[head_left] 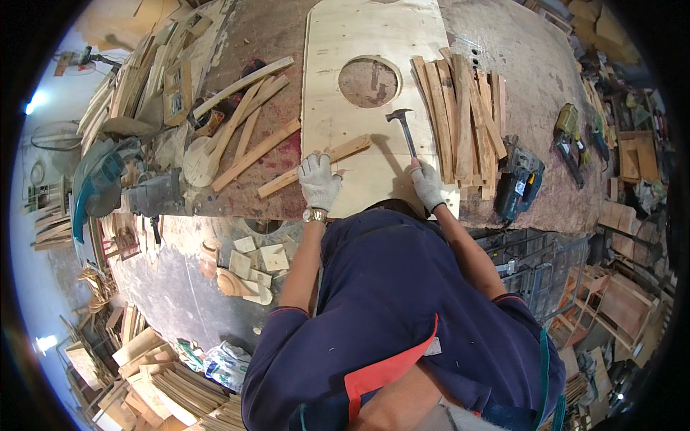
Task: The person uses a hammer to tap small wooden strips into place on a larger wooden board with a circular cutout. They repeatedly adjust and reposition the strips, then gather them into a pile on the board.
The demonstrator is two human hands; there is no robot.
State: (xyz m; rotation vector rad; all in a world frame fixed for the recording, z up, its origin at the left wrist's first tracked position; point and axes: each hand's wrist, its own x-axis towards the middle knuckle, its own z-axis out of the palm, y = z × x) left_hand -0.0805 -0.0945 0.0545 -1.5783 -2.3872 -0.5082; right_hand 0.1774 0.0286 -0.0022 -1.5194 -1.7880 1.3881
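Grasping dark-headed, reddish-handled claw hammer point(408, 134): right grip point(428, 185). Left grip point(319, 182) over pale wood strip point(351, 148); cannot tell if clenched.

Left grip point(320, 183) is palm-down, thumb poking out; right grip point(429, 187) is curled round, both forearms point(303, 262) stretched forward.

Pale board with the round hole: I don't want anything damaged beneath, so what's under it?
Through the round hole, the stained tabletop shows. Whatever lies under the solid parts of the pale board is covered and cannot be seen.
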